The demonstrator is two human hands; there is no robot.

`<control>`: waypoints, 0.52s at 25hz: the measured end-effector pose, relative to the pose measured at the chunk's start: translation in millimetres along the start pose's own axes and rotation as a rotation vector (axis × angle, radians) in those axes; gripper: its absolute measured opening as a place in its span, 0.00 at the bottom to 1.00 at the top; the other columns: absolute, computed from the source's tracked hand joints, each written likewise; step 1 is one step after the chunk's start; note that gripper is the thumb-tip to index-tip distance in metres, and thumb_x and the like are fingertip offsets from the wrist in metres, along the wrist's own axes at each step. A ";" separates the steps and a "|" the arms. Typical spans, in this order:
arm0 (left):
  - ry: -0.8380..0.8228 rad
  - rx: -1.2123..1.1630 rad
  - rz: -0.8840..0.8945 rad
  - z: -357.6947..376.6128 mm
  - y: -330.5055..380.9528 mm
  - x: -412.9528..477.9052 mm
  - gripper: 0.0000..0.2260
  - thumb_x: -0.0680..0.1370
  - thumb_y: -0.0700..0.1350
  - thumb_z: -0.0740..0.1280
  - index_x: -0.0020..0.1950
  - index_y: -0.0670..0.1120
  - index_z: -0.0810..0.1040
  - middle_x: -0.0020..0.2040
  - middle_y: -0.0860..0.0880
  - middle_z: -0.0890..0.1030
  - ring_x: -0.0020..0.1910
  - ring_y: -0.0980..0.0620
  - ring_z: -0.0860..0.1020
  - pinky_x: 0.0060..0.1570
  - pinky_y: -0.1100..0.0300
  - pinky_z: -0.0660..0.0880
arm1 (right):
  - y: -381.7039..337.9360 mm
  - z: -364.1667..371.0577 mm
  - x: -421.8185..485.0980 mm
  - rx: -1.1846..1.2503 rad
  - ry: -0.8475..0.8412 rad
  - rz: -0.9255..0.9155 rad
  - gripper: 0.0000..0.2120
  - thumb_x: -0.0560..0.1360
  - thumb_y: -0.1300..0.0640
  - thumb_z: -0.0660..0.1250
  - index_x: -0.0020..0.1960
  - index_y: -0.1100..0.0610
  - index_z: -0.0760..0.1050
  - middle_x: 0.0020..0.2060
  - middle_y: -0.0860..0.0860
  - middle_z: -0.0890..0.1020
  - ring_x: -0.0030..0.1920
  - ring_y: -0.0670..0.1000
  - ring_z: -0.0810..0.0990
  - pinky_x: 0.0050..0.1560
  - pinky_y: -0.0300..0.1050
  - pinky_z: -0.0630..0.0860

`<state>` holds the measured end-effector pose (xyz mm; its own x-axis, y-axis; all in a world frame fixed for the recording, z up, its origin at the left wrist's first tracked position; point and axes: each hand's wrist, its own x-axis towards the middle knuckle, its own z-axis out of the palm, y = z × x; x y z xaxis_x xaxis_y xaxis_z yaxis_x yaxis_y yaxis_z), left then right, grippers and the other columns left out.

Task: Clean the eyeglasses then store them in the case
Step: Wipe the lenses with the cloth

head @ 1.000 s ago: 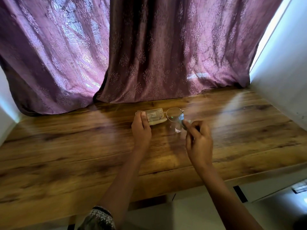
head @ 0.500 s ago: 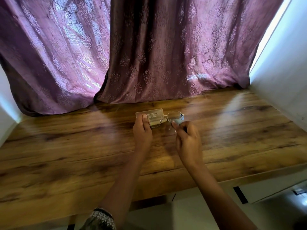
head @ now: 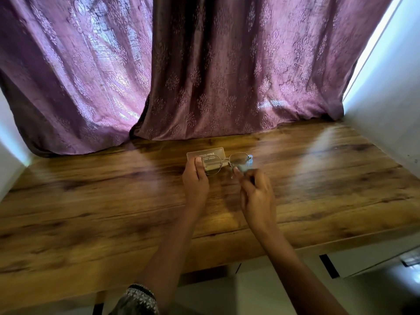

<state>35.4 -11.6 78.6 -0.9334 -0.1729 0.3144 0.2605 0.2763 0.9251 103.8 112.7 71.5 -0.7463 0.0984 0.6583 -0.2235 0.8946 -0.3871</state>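
The left hand (head: 196, 181) holds the glasses (head: 223, 162) above the table (head: 91, 201), fingers closed on the left rim, thumb on the near side. The right hand (head: 255, 192) is at the right lens, fingers curled together; something pale and bluish shows at the fingertips, likely a cloth (head: 246, 165), but blur prevents confirmation. The translucent case (head: 205, 154) lies flat on the table just behind the glasses, partly seen through the left lens. Judged stage: wiping, storage not yet begun.

Risks:
- The wire frame looks thin; pressure on one lens while gripped at the other rim could twist the bridge.
- A loose left grip could drop the glasses onto the table.
- The left thumb sits near the lens and could smear it.
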 end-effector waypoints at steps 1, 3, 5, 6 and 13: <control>-0.004 0.002 0.004 -0.2 -0.8 -0.3 0.12 0.82 0.43 0.51 0.41 0.43 0.67 0.34 0.52 0.69 0.33 0.55 0.68 0.37 0.58 0.67 | 4.6 -3.9 0.6 0.038 -0.003 0.059 0.18 0.77 0.56 0.55 0.64 0.57 0.74 0.45 0.57 0.76 0.45 0.47 0.70 0.46 0.28 0.63; -0.011 0.001 0.028 -0.3 -1.1 -2.1 0.12 0.82 0.43 0.51 0.40 0.43 0.67 0.33 0.53 0.68 0.32 0.55 0.67 0.35 0.61 0.66 | 12.2 -6.4 12.1 0.051 0.025 0.106 0.18 0.77 0.58 0.56 0.64 0.57 0.74 0.44 0.59 0.76 0.45 0.51 0.71 0.47 0.35 0.69; -0.013 -0.007 0.041 -0.2 0.2 -3.9 0.12 0.82 0.42 0.52 0.40 0.43 0.67 0.32 0.54 0.68 0.31 0.56 0.67 0.33 0.67 0.65 | 8.4 -5.6 28.1 0.007 0.046 0.100 0.17 0.76 0.61 0.58 0.62 0.60 0.75 0.43 0.60 0.76 0.44 0.57 0.74 0.43 0.50 0.75; -0.010 -0.013 0.040 -0.3 0.8 -4.2 0.12 0.82 0.43 0.52 0.40 0.44 0.67 0.32 0.54 0.68 0.31 0.56 0.67 0.32 0.67 0.65 | 1.7 -3.8 33.8 -0.011 0.042 0.092 0.16 0.76 0.63 0.59 0.61 0.61 0.76 0.43 0.59 0.76 0.44 0.57 0.74 0.42 0.51 0.76; 0.005 -0.010 0.022 -4.8 -1.0 -2.1 0.11 0.82 0.42 0.51 0.41 0.43 0.66 0.32 0.53 0.68 0.32 0.54 0.67 0.33 0.66 0.65 | -3.8 4.2 -4.4 -0.034 -0.011 0.011 0.18 0.74 0.63 0.60 0.62 0.58 0.75 0.47 0.58 0.77 0.46 0.55 0.74 0.45 0.43 0.74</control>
<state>38.3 -16.1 78.1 -0.9263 -0.1718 0.3355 0.2830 0.2708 0.9201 105.3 107.1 67.4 -0.7552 0.1034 0.6472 -0.1940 0.9079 -0.3715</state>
